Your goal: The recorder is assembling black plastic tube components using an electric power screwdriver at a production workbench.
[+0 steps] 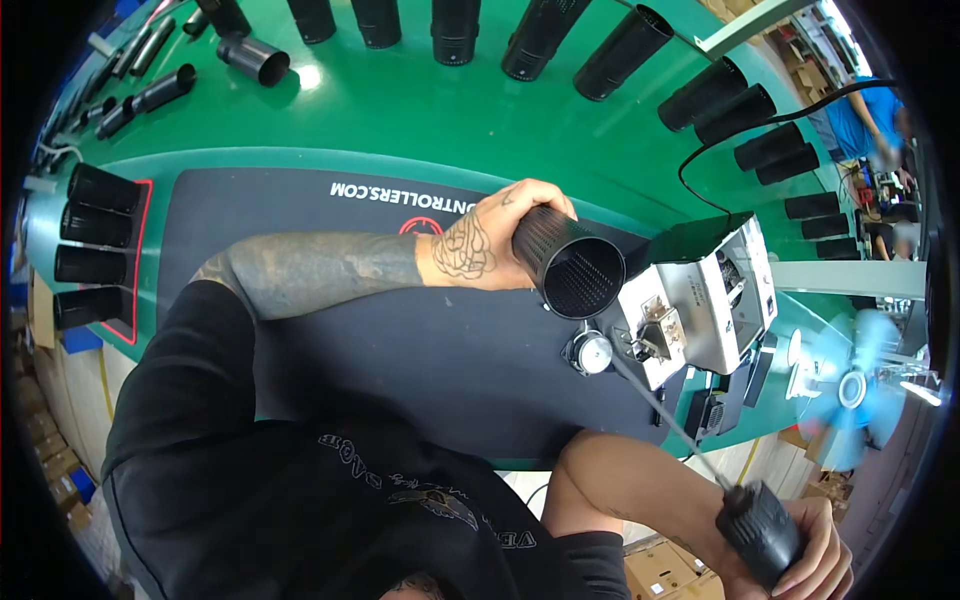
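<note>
My left hand [488,238] wraps around a black perforated tube [548,232] and holds it against the silver bench machine [705,300]. The tube's hollow end tilts toward me, showing rows of small holes inside. At the lower right, my right hand [815,555] grips the black ridged handle [758,535] of a long metal lever [690,440]. That lever runs up to the machine, near a round metal knob [590,353] just below the tube. The tube hides part of the machine where the two meet.
A dark mat [420,350] covers the near part of the green table [420,120]. Several black tubes [622,52] stand along the far edge and the right side. More tubes [90,265] stand at left. A blue fan [852,390] is at right. A black cable [690,160] loops behind the machine.
</note>
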Demonstrator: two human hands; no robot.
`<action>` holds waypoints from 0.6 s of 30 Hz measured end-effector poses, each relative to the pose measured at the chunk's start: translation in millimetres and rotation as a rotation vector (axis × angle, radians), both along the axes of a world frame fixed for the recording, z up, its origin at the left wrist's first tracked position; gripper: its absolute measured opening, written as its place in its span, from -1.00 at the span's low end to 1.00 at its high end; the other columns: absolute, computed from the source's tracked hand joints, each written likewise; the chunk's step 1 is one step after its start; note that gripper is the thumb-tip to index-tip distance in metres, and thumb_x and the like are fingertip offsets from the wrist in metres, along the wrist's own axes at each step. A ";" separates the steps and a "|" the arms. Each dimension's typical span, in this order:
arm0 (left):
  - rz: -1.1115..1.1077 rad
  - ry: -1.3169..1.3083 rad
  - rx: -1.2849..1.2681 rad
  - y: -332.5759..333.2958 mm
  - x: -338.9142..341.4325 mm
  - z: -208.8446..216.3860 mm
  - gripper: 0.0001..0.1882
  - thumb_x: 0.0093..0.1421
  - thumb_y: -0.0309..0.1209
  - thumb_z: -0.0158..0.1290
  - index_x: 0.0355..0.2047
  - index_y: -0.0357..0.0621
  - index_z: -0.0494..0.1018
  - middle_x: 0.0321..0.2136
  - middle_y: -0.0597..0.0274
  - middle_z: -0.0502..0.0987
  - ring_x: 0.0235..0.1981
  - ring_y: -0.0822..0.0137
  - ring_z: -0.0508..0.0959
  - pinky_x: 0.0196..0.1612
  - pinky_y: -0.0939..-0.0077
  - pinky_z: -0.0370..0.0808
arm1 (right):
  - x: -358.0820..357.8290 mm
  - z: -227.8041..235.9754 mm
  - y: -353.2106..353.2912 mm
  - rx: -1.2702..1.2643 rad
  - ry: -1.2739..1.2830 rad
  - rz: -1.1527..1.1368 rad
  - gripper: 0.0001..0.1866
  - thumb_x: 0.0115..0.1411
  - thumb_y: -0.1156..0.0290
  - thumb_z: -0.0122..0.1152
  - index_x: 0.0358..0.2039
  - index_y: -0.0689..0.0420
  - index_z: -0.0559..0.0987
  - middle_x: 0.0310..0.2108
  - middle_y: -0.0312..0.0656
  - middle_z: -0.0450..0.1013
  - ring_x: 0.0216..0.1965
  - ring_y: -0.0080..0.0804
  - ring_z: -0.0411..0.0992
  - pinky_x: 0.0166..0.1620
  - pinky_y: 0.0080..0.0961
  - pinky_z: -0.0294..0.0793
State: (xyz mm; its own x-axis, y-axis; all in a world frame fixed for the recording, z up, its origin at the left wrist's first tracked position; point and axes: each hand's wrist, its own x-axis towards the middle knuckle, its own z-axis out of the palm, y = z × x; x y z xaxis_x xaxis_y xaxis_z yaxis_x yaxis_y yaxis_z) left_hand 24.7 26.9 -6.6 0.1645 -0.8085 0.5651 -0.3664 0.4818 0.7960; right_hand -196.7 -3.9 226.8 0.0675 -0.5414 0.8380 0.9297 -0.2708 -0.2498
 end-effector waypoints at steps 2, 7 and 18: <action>-0.007 0.014 -0.010 0.4 -1.5 -0.4 -0.33 -0.15 -0.50 0.33 -0.09 -0.14 0.16 -0.14 0.12 0.40 -0.11 0.26 0.46 -0.04 0.38 0.43 | 6.8 -2.0 -1.0 -0.161 0.234 -0.090 -0.48 0.03 -0.03 0.24 -0.16 0.09 0.40 -0.52 -0.43 0.34 -0.62 -0.68 0.31 -0.50 -0.70 0.40; 0.027 -0.073 -0.024 0.2 -3.1 1.2 -0.29 -0.18 -0.50 0.35 -0.08 -0.11 0.15 -0.15 0.14 0.39 -0.11 0.25 0.46 -0.05 0.37 0.43 | 20.4 -8.8 -18.0 -0.264 0.663 0.006 -0.41 0.03 0.01 0.24 -0.07 0.09 0.28 -0.48 -0.34 0.27 -0.58 -0.56 0.28 -0.46 -0.56 0.28; 0.059 -0.017 0.023 2.5 0.4 0.8 -0.25 -0.23 -0.49 0.37 -0.07 -0.11 0.14 -0.16 0.14 0.40 -0.12 0.24 0.47 -0.07 0.38 0.44 | 50.8 -29.6 -39.0 -0.364 0.564 0.191 -0.35 0.02 0.01 0.27 -0.03 0.06 0.21 -0.47 -0.22 0.29 -0.60 -0.48 0.32 -0.46 -0.50 0.26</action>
